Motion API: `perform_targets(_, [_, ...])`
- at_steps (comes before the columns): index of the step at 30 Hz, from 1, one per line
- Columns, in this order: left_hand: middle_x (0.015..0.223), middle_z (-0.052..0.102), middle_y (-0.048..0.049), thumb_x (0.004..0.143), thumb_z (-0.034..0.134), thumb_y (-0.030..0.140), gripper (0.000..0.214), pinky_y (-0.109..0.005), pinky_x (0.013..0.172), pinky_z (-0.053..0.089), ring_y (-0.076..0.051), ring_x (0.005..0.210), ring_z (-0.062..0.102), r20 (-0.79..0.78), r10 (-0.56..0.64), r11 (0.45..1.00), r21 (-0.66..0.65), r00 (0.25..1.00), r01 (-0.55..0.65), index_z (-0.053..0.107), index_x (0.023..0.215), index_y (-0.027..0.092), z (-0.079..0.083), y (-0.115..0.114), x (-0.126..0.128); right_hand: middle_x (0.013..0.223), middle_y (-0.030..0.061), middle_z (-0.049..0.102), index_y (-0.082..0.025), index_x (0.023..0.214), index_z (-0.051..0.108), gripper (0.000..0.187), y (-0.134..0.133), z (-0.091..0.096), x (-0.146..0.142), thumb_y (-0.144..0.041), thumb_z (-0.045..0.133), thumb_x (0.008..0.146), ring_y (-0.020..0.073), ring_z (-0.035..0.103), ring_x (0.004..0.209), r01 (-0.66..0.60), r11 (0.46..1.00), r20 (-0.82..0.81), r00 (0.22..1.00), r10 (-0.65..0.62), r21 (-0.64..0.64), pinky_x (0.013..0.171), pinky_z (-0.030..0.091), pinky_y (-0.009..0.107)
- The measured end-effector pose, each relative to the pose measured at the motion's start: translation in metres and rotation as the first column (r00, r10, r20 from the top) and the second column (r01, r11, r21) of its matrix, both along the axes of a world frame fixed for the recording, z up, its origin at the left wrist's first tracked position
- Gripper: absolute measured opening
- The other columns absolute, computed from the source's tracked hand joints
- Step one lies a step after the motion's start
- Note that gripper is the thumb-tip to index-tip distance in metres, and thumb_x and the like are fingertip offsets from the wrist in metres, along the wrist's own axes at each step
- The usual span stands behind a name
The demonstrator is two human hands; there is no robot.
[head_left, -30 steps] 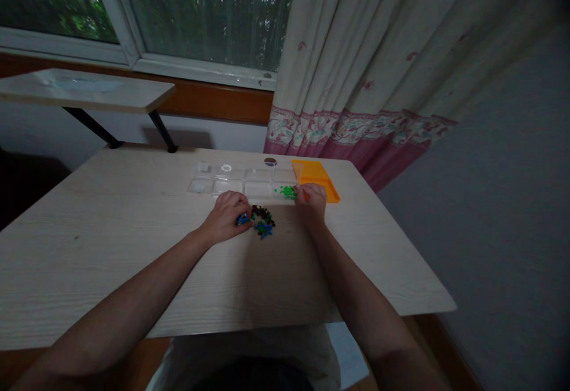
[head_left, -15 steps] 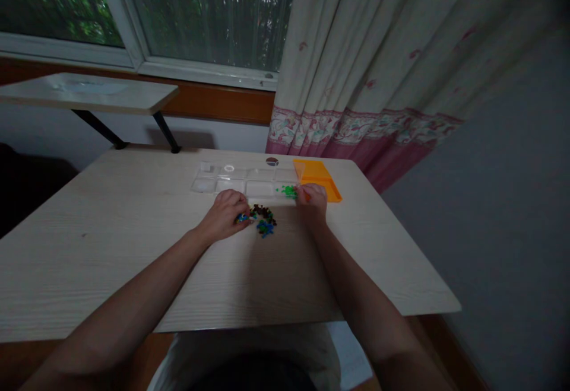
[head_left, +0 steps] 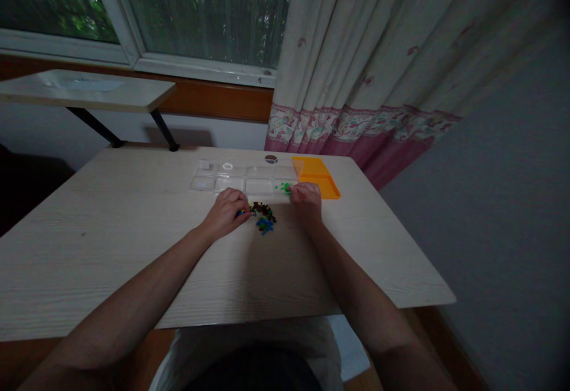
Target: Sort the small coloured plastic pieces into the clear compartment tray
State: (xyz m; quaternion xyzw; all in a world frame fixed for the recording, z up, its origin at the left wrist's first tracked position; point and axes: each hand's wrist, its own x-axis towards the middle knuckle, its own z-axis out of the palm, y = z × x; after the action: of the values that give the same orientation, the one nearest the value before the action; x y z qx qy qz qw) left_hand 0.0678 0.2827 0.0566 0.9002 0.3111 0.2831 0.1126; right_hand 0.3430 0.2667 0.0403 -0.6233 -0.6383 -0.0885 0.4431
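Note:
My left hand (head_left: 228, 213) rests on the table at the left edge of a loose pile of small beads (head_left: 266, 225), dark brown, blue and green. Its fingers are curled with thumb and fingertips close together; a little blue shows by them, but what they pinch is too small to make out. My right hand (head_left: 308, 200) is over the right end of a clear plastic compartment box (head_left: 259, 187), fingers closed. Small green pieces (head_left: 285, 187) lie in the near right compartment beside its fingertips. Whatever sits in that grip is hidden.
An orange tray or opened case (head_left: 324, 186) lies just behind and right of my right hand. A dark round spot (head_left: 271, 159) marks the table's back edge. A raised shelf (head_left: 133, 95) on black legs stands back left; a curtain (head_left: 351, 82) hangs behind.
My right hand has shifted slightly left, over part of the green pieces. The left thumb and fingers have moved a little on the pile's edge, and less blue shows there.

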Motion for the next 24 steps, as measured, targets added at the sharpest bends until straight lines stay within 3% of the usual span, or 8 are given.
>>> perform_targets(5, [0.093,0.062,-0.0059,0.09,0.06,0.041,0.023,-0.039,0.093,0.041,-0.022,0.098,0.053,0.257,0.07,0.991,-0.125,0.964,-0.039,0.068,0.084,0.021,-0.002,0.002,0.007,0.088,0.0061,0.071,-0.022,0.082,0.075,0.029,-0.009,0.009,-0.013,-0.036,0.053,0.095,0.02,0.058,0.091,-0.041,0.999,0.049,0.998,0.042,-0.023,0.086,0.041,0.035])
perform_targets(10, [0.088,0.061,-0.0046,0.09,0.057,0.043,0.027,-0.036,0.089,0.046,-0.02,0.091,0.057,0.477,0.182,0.946,-0.324,0.86,-0.02,0.063,0.079,0.019,-0.006,0.006,0.015,0.092,0.0028,0.073,-0.027,0.1,0.075,0.024,-0.026,0.023,-0.04,-0.04,0.055,0.095,0.019,0.059,0.094,-0.268,0.96,0.14,0.951,0.277,-0.077,0.09,0.038,0.036])
perform_targets(13, [0.086,0.06,-0.0037,0.09,0.056,0.045,0.029,-0.032,0.081,0.048,-0.019,0.087,0.058,0.525,0.243,0.908,-0.419,0.815,-0.001,0.062,0.079,0.019,-0.009,0.007,0.017,0.093,0.0019,0.073,-0.029,0.112,0.071,0.025,-0.034,0.028,-0.058,-0.04,0.058,0.094,0.0195,0.059,0.095,-0.348,0.935,0.194,0.914,0.355,-0.07,0.091,0.036,0.036])
perform_targets(17, [0.083,0.059,-0.0029,0.089,0.057,0.048,0.031,-0.03,0.074,0.049,-0.017,0.082,0.058,0.543,0.257,0.882,-0.47,0.799,0.035,0.061,0.078,0.019,-0.009,0.005,0.02,0.092,0.0016,0.073,-0.029,0.119,0.067,0.03,-0.036,0.03,-0.073,-0.042,0.058,0.093,0.0214,0.058,0.098,-0.327,0.941,0.222,0.915,0.337,-0.083,0.092,0.033,0.037])
perform_targets(24, [0.08,0.059,-0.0024,0.089,0.058,0.047,0.03,-0.029,0.073,0.048,-0.016,0.08,0.058,0.531,0.209,0.885,-0.461,0.821,0.072,0.064,0.08,0.019,-0.01,0.004,0.021,0.091,0.003,0.073,-0.023,0.099,0.068,0.029,-0.032,0.025,-0.08,-0.05,0.062,0.089,0.0224,0.059,0.098,-0.275,0.958,0.175,0.942,0.286,-0.086,0.094,0.033,0.037])
